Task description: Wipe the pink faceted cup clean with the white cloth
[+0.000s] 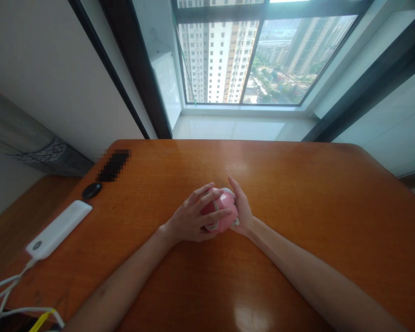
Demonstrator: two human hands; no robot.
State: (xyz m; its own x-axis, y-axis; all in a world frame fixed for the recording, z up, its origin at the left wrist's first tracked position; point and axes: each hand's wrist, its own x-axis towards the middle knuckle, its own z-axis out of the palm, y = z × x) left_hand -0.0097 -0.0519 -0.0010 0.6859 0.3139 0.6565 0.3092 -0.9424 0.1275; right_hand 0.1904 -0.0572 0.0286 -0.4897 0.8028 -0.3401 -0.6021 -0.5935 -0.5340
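The left hand [188,216] is curling its fingers over a rounded pink object [221,211] while the right hand [241,208] is pressing its far side, both closing around it to steady it over the orange wooden table [297,193].

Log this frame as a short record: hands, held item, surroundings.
left hand: fingers wrapped over the pink rounded object
right hand: against that object's right side, also holding it
object: pink with white parts; exact kind unclear
surface: orange-brown wooden table
nearby, table's left: white oblong device, white cable, black disc
background: window, high-rise towers outside
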